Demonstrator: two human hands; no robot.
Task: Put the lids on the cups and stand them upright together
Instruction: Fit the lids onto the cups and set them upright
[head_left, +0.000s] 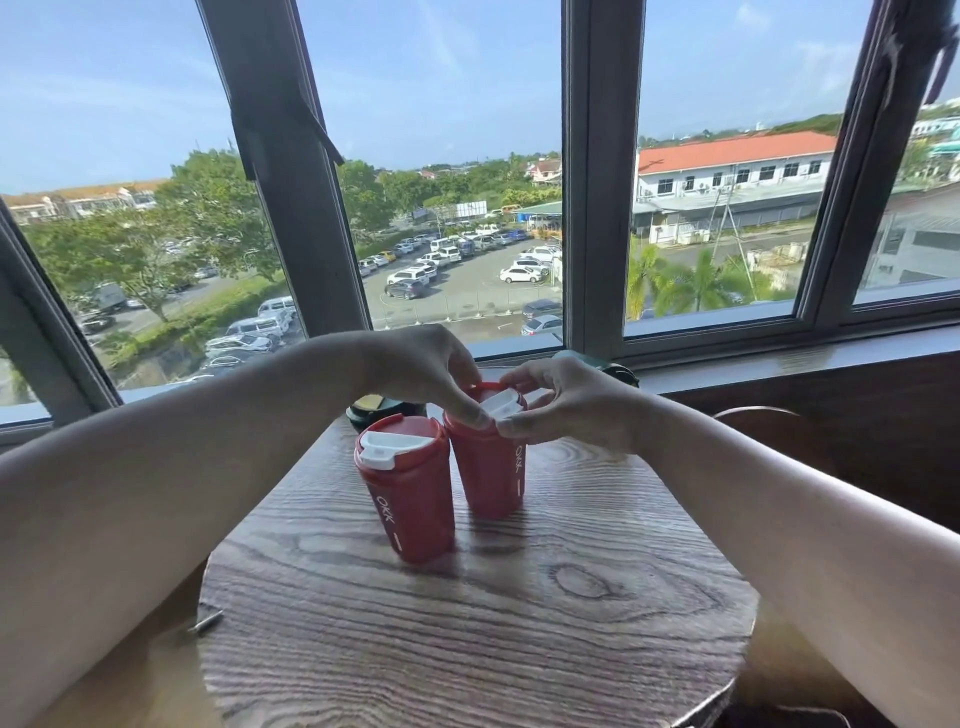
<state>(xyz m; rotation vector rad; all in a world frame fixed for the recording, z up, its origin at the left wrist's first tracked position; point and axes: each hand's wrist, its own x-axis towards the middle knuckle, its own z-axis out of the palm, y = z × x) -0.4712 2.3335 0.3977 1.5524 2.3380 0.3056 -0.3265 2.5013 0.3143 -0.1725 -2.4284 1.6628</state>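
Observation:
Two red cups marked "OKK" stand upright side by side on a round wooden table (519, 623). The nearer left cup (410, 509) carries a red lid with a white flip tab (387, 447) and nothing touches it. The far right cup (491, 467) has its red lid with a white tab (501, 402) on top. My left hand (431, 369) reaches over that lid from the left, fingertips on its rim. My right hand (566, 405) pinches the same lid from the right. The far side of this lid is hidden by my fingers.
A dark green object (374, 410) sits behind the cups at the table's far edge, and another dark green item (613, 371) lies on the window sill. Large windows rise just beyond. A wooden chair back (753, 415) stands at the right.

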